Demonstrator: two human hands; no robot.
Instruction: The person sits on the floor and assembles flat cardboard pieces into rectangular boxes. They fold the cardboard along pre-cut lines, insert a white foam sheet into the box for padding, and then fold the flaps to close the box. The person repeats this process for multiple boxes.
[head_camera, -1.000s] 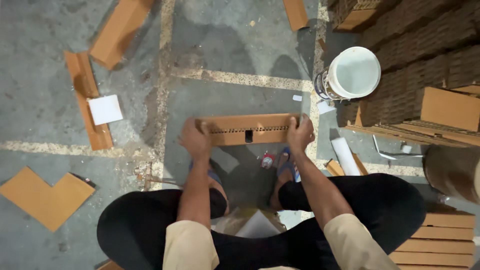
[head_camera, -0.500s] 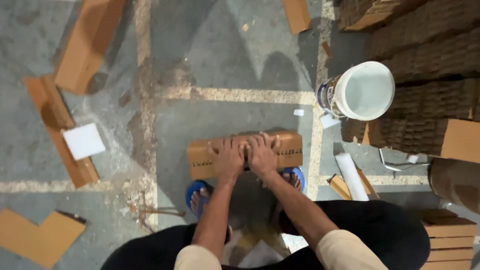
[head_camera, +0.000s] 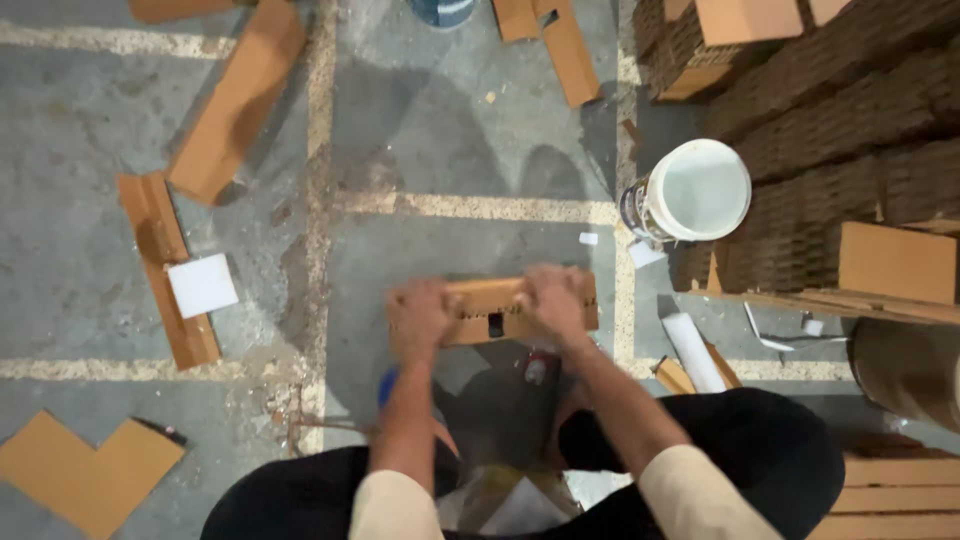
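I hold a flat brown cardboard piece (head_camera: 487, 310) with a small dark slot, above the concrete floor in front of my knees. My left hand (head_camera: 420, 318) grips its left end. My right hand (head_camera: 553, 300) presses on its right part, fingers curled over the top edge. Both hands are motion-blurred. Below the cardboard I see dark trousers, and a blue sandal (head_camera: 388, 385) shows by my left arm.
A white bucket (head_camera: 692, 192) stands right of the cardboard. Stacks of corrugated cardboard (head_camera: 850, 120) fill the right side. Loose cardboard strips (head_camera: 235, 100) and a white square (head_camera: 203, 285) lie on the left floor. An angled cardboard scrap (head_camera: 85, 470) lies at bottom left.
My hands went from the ends of the cardboard to its middle, then spread apart again; the left hand is now at the left end. The view shifted slightly.
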